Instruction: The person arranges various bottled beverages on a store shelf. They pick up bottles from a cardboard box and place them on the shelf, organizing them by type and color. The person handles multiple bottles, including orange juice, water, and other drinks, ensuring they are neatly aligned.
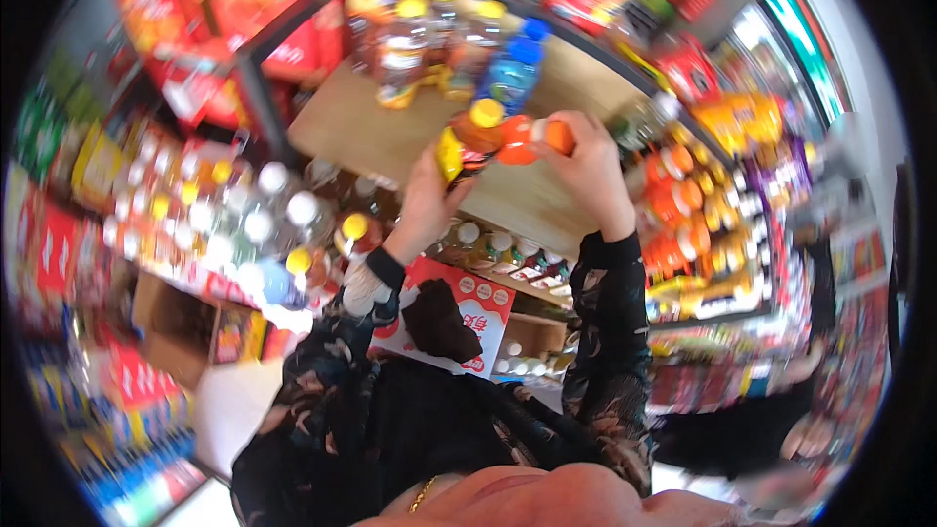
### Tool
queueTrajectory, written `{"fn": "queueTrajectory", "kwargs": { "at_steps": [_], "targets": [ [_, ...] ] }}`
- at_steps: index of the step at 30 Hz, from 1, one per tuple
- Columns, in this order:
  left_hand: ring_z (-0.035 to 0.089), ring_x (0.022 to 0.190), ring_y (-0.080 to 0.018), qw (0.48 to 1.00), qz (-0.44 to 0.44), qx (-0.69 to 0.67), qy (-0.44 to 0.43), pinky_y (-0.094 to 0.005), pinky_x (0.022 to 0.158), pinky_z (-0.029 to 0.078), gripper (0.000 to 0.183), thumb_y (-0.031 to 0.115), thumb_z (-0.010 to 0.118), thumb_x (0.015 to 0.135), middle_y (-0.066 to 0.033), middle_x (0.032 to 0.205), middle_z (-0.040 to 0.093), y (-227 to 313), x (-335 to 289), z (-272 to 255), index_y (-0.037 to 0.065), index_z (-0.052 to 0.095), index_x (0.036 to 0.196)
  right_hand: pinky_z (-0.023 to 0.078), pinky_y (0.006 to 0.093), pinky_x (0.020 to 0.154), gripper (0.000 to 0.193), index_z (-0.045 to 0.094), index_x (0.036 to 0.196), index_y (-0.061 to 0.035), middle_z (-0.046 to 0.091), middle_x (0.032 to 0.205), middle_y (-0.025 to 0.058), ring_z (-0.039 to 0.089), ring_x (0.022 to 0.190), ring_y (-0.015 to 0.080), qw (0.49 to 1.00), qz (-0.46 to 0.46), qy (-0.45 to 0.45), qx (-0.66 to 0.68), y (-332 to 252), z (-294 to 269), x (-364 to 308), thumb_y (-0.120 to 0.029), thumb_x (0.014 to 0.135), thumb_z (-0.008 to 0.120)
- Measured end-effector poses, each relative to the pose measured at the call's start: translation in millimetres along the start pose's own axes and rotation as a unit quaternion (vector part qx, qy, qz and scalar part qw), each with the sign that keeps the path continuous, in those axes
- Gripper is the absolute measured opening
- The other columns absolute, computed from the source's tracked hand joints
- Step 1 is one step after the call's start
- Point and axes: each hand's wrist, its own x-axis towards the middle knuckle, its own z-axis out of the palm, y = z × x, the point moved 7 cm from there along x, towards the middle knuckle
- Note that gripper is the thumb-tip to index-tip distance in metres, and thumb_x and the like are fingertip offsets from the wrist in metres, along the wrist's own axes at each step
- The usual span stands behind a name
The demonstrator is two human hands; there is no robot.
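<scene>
Above a wooden shelf board (366, 127), my left hand (422, 207) is closed round a brown drink bottle with a yellow cap (468, 144) and a yellow and dark label. My right hand (593, 168) grips a small orange drink bottle (522, 141) by its orange cap end. The two bottles meet or overlap in front of me; I cannot tell whether they touch. Just beyond them on the shelf stands a blue bottle (511, 70), beside several yellow-capped tea-coloured bottles (402, 51).
A dark metal shelf frame (256, 107) rises left of the board. Several bottles (259, 226) crowd the left, with an open cardboard box (176, 317) below. Orange bottles (675, 220) fill a rack at right. Under my arms is a red and white carton (493, 304). A person (732, 434) is at lower right.
</scene>
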Motion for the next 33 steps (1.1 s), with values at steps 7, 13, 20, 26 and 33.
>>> {"fn": "queueTrajectory", "kwargs": {
  "at_steps": [7, 13, 20, 26, 33],
  "targets": [
    [0.054, 0.112, -0.0226, 0.994, -0.003, -0.076, -0.083, -0.0344, 0.099, 0.042, 0.062, 0.006, 0.067, 0.090, -0.0150, 0.126, 0.052, 4.7, 14.3, 33.3, -0.001, 0.030, 0.139, 0.050, 0.0418, 0.076, 0.034, 0.058, 0.106, -0.0035, 0.056, 0.100, 0.0148, 0.059, 0.087, 0.0379, 0.995, 0.080, 0.064, -0.001, 16.3, -44.4, -61.8, -0.018, 0.080, 0.075],
    [0.055, 0.111, -0.0245, 0.994, -0.015, -0.035, -0.104, -0.0348, 0.097, 0.043, 0.063, 0.017, 0.070, 0.089, -0.0156, 0.123, 0.054, -6.1, 25.7, 58.0, -0.002, 0.033, 0.136, 0.050, 0.0383, 0.073, 0.038, 0.062, 0.107, -0.0015, 0.058, 0.097, 0.0145, 0.061, 0.086, 0.0335, 0.985, 0.140, 0.100, -0.031, -5.5, -130.3, -144.0, -0.014, 0.077, 0.080],
    [0.054, 0.112, -0.0224, 0.991, -0.022, -0.056, -0.119, -0.0345, 0.101, 0.041, 0.059, 0.015, 0.066, 0.092, -0.0141, 0.123, 0.054, -5.3, 19.0, 54.0, -0.002, 0.032, 0.137, 0.050, 0.0395, 0.072, 0.031, 0.061, 0.101, -0.0015, 0.058, 0.090, 0.0145, 0.061, 0.081, 0.0351, 0.938, 0.296, 0.106, -0.145, 14.7, -222.3, -238.6, -0.016, 0.078, 0.077],
    [0.050, 0.118, -0.0235, 0.993, -0.037, -0.028, -0.111, -0.0356, 0.105, 0.037, 0.069, 0.014, 0.066, 0.092, -0.0168, 0.133, 0.047, -13.3, 19.2, 42.6, -0.003, 0.024, 0.144, 0.050, 0.0414, 0.075, 0.030, 0.061, 0.103, -0.0013, 0.061, 0.095, 0.0175, 0.063, 0.085, 0.0376, 0.912, 0.314, 0.166, -0.206, 86.5, -253.0, -253.9, -0.017, 0.081, 0.074],
    [0.049, 0.120, -0.0249, 0.995, -0.029, 0.011, -0.100, -0.0360, 0.106, 0.036, 0.074, 0.018, 0.069, 0.091, -0.0178, 0.135, 0.045, -15.4, 21.2, 45.9, -0.005, 0.022, 0.145, 0.051, 0.0433, 0.077, 0.038, 0.062, 0.107, -0.0044, 0.062, 0.093, 0.0170, 0.063, 0.087, 0.0368, 0.905, 0.295, 0.163, -0.261, 164.9, -250.3, -252.4, -0.029, 0.081, 0.074]
  ]
}}
